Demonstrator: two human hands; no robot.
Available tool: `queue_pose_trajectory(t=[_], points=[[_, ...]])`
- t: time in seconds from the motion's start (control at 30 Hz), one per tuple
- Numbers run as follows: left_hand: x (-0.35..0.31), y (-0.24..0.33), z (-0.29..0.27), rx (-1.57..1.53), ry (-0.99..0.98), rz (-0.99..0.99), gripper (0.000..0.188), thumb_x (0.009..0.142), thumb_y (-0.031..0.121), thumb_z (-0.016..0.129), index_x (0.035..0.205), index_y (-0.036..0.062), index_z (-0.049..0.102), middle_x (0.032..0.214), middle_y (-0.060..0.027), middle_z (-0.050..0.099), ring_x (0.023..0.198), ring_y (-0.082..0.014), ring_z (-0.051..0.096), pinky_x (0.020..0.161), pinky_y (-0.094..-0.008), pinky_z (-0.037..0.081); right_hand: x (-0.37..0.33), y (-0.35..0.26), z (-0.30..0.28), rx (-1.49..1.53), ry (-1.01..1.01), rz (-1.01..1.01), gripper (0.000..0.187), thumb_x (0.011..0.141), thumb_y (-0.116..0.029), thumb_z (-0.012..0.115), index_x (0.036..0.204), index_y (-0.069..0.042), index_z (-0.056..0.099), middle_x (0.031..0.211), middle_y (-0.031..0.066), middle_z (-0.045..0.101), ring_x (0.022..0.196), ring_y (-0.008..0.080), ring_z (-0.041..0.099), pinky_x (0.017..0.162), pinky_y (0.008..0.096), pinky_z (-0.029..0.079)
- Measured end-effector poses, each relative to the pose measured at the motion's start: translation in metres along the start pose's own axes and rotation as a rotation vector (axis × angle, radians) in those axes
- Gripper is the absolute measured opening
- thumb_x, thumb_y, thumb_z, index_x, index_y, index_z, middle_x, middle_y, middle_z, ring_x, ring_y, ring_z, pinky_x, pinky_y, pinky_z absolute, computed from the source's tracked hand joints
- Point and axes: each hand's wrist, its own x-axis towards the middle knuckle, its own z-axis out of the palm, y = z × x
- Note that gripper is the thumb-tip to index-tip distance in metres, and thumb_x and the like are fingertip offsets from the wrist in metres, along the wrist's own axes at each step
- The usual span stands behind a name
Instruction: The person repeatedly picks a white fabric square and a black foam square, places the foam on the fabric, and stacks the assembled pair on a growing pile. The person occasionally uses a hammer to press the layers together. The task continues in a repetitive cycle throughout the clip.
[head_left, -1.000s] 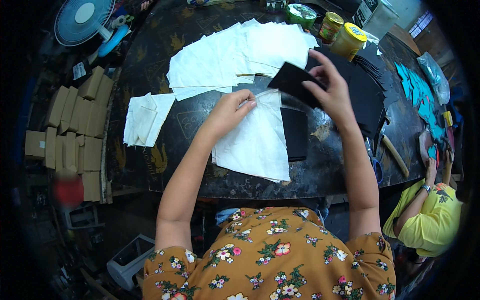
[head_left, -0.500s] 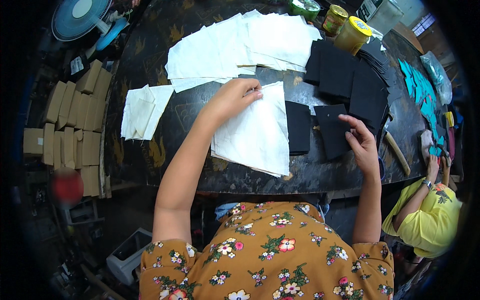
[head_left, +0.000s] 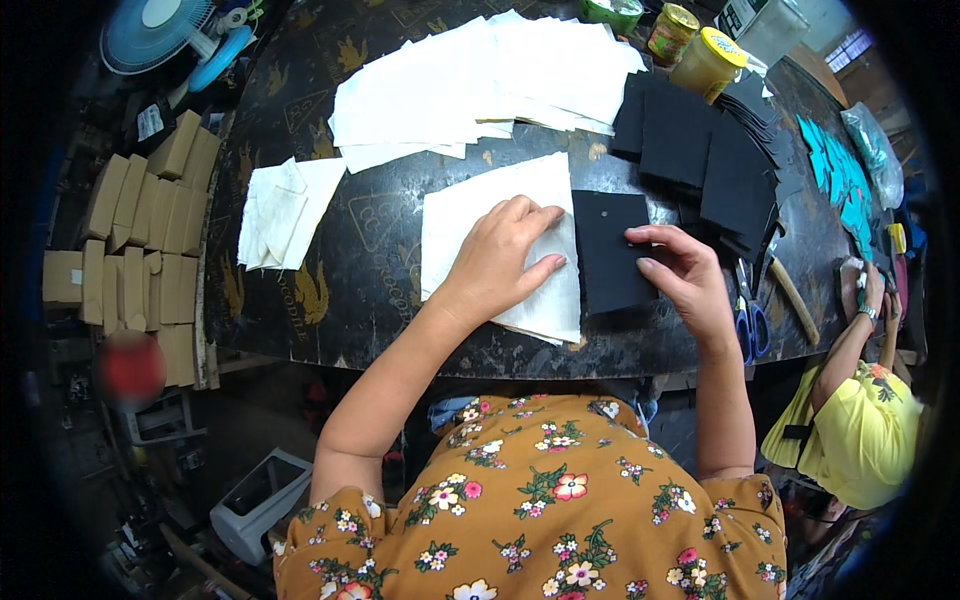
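My left hand rests over a stack of white cloth pieces, thumb and forefinger apart, holding nothing. Just right of that stack, a flat black piece with a small pale dot near its top lies over the spot of a small black stack, which it now hides. My right hand grips this piece by its right edge, with thumb and forefinger tips at the edge; the other fingers are partly hidden.
White cloth sheets spread across the back, with a smaller white pile at left. Black pieces, jars, scissors and a hammer lie rightward. A person in yellow handles teal pieces at far right.
My right hand has brought the black piece left, against the white stack. My left hand has let go of the white cloth's top edge and come down and right over the stack.
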Motion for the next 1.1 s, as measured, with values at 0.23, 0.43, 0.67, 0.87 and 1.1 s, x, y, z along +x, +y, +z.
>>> queue_pose_trajectory(t=[0.23,0.43,0.67,0.87,1.1], points=[[-0.003,-0.010,0.005,-0.127,0.029,-0.039,0.045,0.092,0.010,0.076,0.135,0.0030,0.067,0.111,-0.0131,0.067,0.101,-0.0266,0.068,0.092,-0.0386,0.057,0.015,0.007,0.016,-0.033,0.023,0.064,0.033,0.097,0.003,0.070,0.130,0.001,0.075,0.131,0.0074,0.074,0.111,0.0104,0.069,0.100,0.0267,0.056],[-0.002,-0.011,0.010,-0.177,0.075,-0.051,0.045,0.093,0.010,0.073,0.137,0.0055,0.063,0.106,-0.0139,0.068,0.102,-0.0304,0.067,0.093,-0.0448,0.054,0.013,0.012,0.020,-0.022,0.067,0.048,0.032,0.096,0.003,0.070,0.127,-0.001,0.077,0.124,0.0053,0.070,0.101,0.0081,0.066,0.090,0.0243,0.055],[-0.003,-0.007,0.009,-0.074,0.078,-0.015,0.060,0.092,0.025,0.082,0.147,0.0109,0.063,0.104,-0.0120,0.067,0.096,-0.0261,0.067,0.088,-0.0394,0.057,0.013,0.014,0.018,-0.118,0.067,0.032,0.033,0.095,0.003,0.071,0.126,-0.004,0.079,0.123,0.0056,0.070,0.104,0.0101,0.066,0.091,0.0255,0.056],[-0.001,-0.002,0.010,0.055,0.041,-0.003,0.078,0.085,0.047,0.087,0.151,0.0123,0.064,0.104,-0.0122,0.065,0.100,-0.0287,0.063,0.092,-0.0416,0.053,0.011,0.010,0.019,-0.169,0.047,0.037,0.034,0.094,0.002,0.071,0.127,-0.003,0.078,0.127,0.0053,0.069,0.112,0.0108,0.065,0.096,0.0268,0.054],[0.003,0.005,0.009,0.163,-0.072,-0.033,0.082,0.084,0.053,0.086,0.152,0.0117,0.063,0.112,-0.0146,0.061,0.109,-0.0310,0.060,0.097,-0.0443,0.050,0.017,-0.001,0.025,-0.580,0.133,-0.177,0.035,0.090,0.003,0.075,0.125,-0.004,0.077,0.125,0.0103,0.069,0.116,0.0222,0.068,0.099,0.0324,0.054]])
